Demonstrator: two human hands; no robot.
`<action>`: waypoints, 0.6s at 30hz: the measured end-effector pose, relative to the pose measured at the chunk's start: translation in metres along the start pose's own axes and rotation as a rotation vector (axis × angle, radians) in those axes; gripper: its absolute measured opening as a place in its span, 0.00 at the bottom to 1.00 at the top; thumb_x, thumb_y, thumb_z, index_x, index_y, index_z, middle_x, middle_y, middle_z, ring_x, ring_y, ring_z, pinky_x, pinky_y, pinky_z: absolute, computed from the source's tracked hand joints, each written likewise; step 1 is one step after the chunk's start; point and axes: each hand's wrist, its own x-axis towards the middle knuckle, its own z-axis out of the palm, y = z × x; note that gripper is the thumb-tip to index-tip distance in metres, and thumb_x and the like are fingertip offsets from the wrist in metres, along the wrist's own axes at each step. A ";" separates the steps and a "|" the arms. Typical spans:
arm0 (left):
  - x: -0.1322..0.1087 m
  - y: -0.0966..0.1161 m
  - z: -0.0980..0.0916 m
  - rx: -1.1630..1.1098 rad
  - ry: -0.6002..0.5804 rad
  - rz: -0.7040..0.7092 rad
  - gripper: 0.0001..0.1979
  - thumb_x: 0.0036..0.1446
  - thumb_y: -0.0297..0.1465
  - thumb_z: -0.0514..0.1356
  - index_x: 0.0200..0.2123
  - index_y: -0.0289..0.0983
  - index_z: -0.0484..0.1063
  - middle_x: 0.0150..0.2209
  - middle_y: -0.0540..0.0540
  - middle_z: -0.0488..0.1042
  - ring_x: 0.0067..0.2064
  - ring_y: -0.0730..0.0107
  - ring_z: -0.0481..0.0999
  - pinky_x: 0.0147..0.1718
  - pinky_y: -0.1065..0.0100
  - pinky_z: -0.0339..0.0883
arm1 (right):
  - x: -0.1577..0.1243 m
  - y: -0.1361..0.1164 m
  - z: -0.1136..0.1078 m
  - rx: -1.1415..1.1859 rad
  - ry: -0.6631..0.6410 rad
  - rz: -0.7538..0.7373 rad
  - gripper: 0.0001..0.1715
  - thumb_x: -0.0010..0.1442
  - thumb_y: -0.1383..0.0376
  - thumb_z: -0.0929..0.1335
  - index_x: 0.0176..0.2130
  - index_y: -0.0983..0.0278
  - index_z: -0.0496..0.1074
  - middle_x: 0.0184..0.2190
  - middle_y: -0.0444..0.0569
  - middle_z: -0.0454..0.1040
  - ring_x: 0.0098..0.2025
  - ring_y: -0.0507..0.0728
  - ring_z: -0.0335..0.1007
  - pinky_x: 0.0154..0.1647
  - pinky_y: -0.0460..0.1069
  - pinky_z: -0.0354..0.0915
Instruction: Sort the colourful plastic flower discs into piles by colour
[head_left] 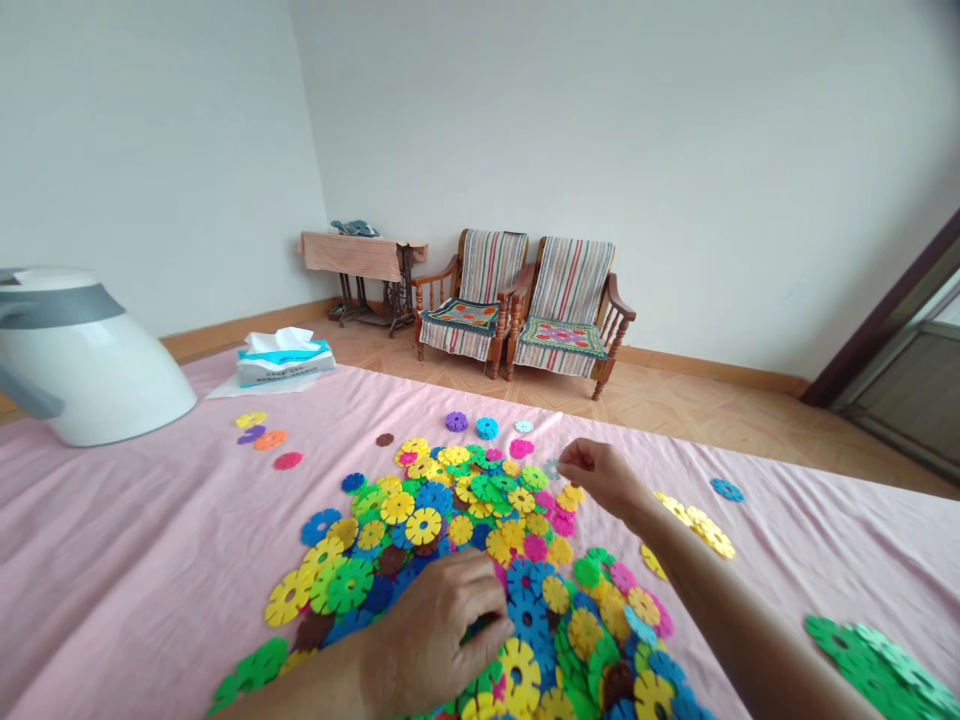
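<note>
A large heap of plastic snowflake discs (pixel 424 525) in yellow, green, blue, pink and brown spreads over a pink cloth (pixel 135 540). Low over the near part of the heap, my left hand (pixel 442 620) has its fingers curled downward and the thumb bent in. Its fingertips are partly hidden, and I cannot make out anything in them. My right hand (pixel 596 475) is at the heap's far right edge, fingers closed in a pinch. A pale blue-grey snowflake disc (pixel 552 468) shows at its fingertips.
Separate groups of yellow discs (pixel 701 528) and green discs (pixel 877 665) lie to the right. A blue disc (pixel 727 489) sits apart. Leftward stand a white jug (pixel 112 370) and a tissue box (pixel 285 362). Beyond the cloth are two wooden armchairs (pixel 566 300).
</note>
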 end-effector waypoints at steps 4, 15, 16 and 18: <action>-0.001 0.000 0.000 0.004 0.001 0.000 0.09 0.61 0.27 0.54 0.27 0.36 0.66 0.27 0.49 0.68 0.32 0.71 0.68 0.33 0.70 0.58 | 0.047 0.000 0.020 0.028 0.098 0.121 0.04 0.51 0.71 0.67 0.26 0.65 0.67 0.19 0.40 0.68 0.22 0.48 0.69 0.22 0.42 0.59; -0.002 -0.004 0.004 0.021 -0.024 0.016 0.09 0.62 0.31 0.53 0.29 0.37 0.66 0.28 0.49 0.69 0.32 0.70 0.68 0.33 0.70 0.59 | 0.118 0.008 0.053 -0.120 0.056 0.375 0.19 0.63 0.59 0.66 0.51 0.65 0.67 0.50 0.52 0.69 0.46 0.57 0.70 0.45 0.56 0.69; -0.002 -0.004 0.004 0.020 -0.020 0.020 0.09 0.62 0.31 0.53 0.28 0.37 0.66 0.27 0.49 0.69 0.32 0.70 0.68 0.33 0.70 0.59 | 0.120 0.010 0.054 -0.142 0.060 0.379 0.19 0.63 0.59 0.66 0.52 0.65 0.67 0.50 0.52 0.69 0.46 0.57 0.70 0.46 0.56 0.69; -0.002 -0.004 0.004 0.016 -0.010 0.029 0.10 0.62 0.31 0.53 0.28 0.37 0.66 0.27 0.49 0.69 0.32 0.70 0.68 0.33 0.70 0.59 | 0.121 0.012 0.053 -0.191 0.064 0.381 0.19 0.63 0.59 0.66 0.51 0.65 0.67 0.50 0.52 0.69 0.46 0.57 0.70 0.45 0.56 0.69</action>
